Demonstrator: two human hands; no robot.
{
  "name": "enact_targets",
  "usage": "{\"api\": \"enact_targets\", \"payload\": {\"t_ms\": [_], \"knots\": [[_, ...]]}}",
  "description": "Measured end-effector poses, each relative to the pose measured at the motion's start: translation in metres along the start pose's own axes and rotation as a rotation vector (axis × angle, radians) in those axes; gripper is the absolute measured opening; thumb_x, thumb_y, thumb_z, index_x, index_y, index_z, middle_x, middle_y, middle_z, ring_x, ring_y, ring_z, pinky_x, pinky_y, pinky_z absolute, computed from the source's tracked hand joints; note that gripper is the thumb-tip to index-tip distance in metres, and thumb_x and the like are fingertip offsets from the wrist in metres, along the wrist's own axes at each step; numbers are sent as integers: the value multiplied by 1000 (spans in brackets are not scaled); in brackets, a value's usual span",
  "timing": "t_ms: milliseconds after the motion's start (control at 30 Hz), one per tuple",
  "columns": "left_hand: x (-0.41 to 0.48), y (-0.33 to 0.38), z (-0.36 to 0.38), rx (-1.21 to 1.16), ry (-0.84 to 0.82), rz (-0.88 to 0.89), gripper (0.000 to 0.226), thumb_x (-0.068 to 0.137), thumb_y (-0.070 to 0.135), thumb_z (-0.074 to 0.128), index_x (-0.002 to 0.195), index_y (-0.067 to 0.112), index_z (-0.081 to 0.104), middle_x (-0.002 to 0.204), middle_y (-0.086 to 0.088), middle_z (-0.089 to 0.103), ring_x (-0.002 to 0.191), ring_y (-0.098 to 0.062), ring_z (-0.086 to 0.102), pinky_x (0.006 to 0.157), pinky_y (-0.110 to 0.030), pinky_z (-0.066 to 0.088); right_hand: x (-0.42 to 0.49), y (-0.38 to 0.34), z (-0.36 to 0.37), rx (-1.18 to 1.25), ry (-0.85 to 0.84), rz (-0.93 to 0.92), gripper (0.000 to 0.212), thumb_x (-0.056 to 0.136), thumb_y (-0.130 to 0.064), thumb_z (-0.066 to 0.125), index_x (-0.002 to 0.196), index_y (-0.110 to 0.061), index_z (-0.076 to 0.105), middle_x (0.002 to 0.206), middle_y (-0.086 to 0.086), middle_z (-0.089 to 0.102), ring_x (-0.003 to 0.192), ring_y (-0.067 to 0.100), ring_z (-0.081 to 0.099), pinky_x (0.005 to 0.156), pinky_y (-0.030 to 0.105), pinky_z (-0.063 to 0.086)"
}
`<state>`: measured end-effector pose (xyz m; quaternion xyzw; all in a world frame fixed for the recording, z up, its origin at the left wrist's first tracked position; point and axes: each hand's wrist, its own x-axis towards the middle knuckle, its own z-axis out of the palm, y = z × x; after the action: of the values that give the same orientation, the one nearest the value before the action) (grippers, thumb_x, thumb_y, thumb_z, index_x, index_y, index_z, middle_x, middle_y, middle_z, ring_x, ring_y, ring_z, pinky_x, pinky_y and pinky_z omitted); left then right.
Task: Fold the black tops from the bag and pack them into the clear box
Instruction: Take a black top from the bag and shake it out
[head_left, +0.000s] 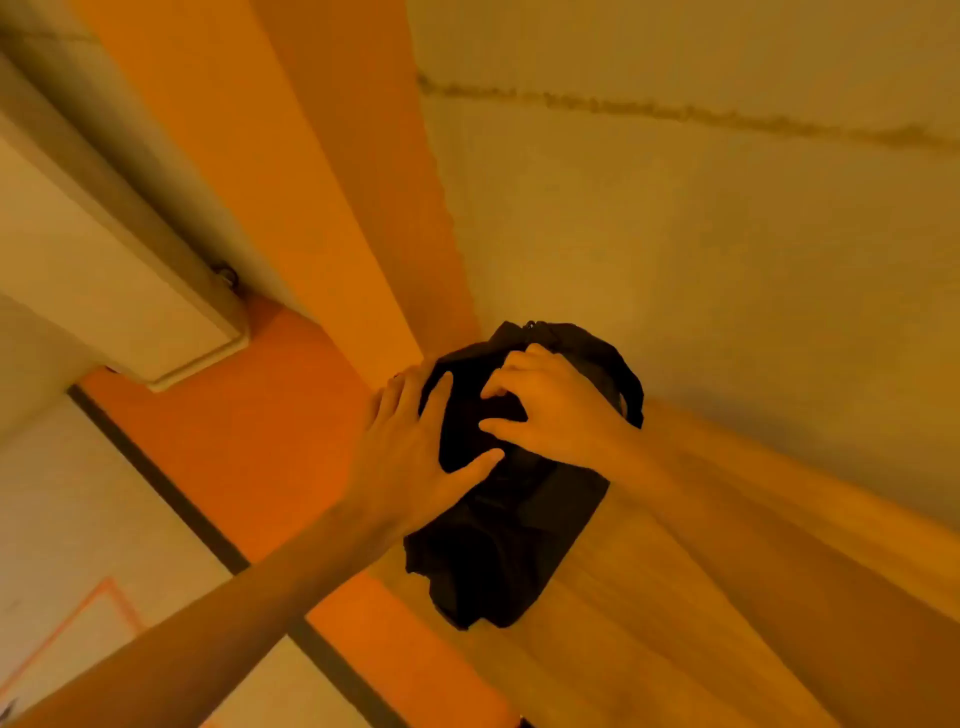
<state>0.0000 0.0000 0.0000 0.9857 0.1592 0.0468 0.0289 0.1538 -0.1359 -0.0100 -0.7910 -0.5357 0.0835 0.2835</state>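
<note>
Black top bunched between both hands, hanging below them; left hand flat against its side, fingers spread; right hand curled, gripping its cloth

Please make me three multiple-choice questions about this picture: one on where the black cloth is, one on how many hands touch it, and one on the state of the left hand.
1. Where is the black cloth?
A. Inside a clear box
B. On a wooden surface
C. Hanging from a wall hook

2. How many hands touch the cloth?
A. None
B. One
C. Two

3. How do the left hand's fingers lie?
A. Straight and spread on the cloth
B. Closed in a fist, off the cloth
C. Curled round a box lid

Answers:
1 B: the black cloth lies bunched on the wooden surface, and no box is in view.
2 C: the left hand and the right hand both rest on it.
3 A: the left hand's fingers press flat on the cloth, while the right hand's fingers curl into it.
</note>
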Motion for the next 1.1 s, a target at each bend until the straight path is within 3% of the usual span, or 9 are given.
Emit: {"api": "enact_targets", "payload": {"t_ms": [133, 333, 500, 600, 733, 900, 1000, 1100], "knots": [[-5, -2, 30, 78, -2, -19, 110, 83, 91, 24, 154, 9, 38, 162, -11, 32, 148, -31, 31, 123, -50, 22, -4, 9, 31, -98, 26, 1, 35, 90, -51, 67, 114, -25, 72, 95, -7, 63, 94, 15, 50, 81, 35, 36], [-15, -4, 42, 69, 75, 19, 110, 83, 90, 31, 152, 4, 41, 159, -15, 37, 148, -34, 32, 125, -51, 16, -11, 9, 44, -100, 263, -12, 12, 93, -35, 70, 91, -27, 77, 73, -10, 62, 84, 19, 53, 80, 33, 33], [-13, 0, 38, 101, 33, -5, 116, 81, 94, 27, 153, 5, 39, 160, -15, 35, 149, -35, 29, 126, -47, 7, -11, 1, 22, -165, 156, 66, 22, 102, -38, 54, 105, -33, 76, 88, -9, 70, 100, 20, 55, 88, 34, 32], [-9, -2, 37, 117, 28, -6, 118, 80, 95, 24, 154, 5, 38, 161, -15, 34, 150, -34, 28, 127, -49, 9, -7, -5, 12, -193, 83, 141, 23, 100, -47, 55, 100, -32, 73, 88, -8, 68, 109, 19, 52, 95, 34, 32], [-10, -7, 41, 91, 64, -16, 119, 80, 95, 19, 155, 5, 36, 162, -14, 31, 153, -32, 23, 127, -46, 6, -6, -8, 19, -149, 63, 166, 13, 95, -45, 65, 92, -34, 72, 84, -11, 69, 108, 15, 51, 96, 33, 32], [-20, -11, 50, 70, 95, -19, 116, 83, 94, 17, 157, 6, 33, 164, -13, 29, 154, -31, 19, 128, -46, 5, -12, -12, 34, -186, 73, 209, 17, 102, -38, 56, 100, -29, 70, 92, -8, 67, 110, 18, 52, 98, 35, 34], [-24, -9, 53, 62, 113, -16, 115, 82, 94, 19, 157, 6, 32, 164, -13, 28, 155, -30, 18, 128, -47, 6, -14, -18, 37, -207, 113, 270, 26, 98, -50, 56, 97, -27, 69, 88, -7, 68, 108, 17, 52, 98, 37, 35], [-26, -9, 54, 43, 136, -11, 115, 82, 93, 21, 156, 6, 33, 163, -13, 29, 154, -31, 19, 128, -48, 8, -14, -23, 37, -216, 87, 276, 19, 98, -46, 59, 93, -30, 68, 87, -7, 67, 109, 18, 52, 98, 35, 33]]}}
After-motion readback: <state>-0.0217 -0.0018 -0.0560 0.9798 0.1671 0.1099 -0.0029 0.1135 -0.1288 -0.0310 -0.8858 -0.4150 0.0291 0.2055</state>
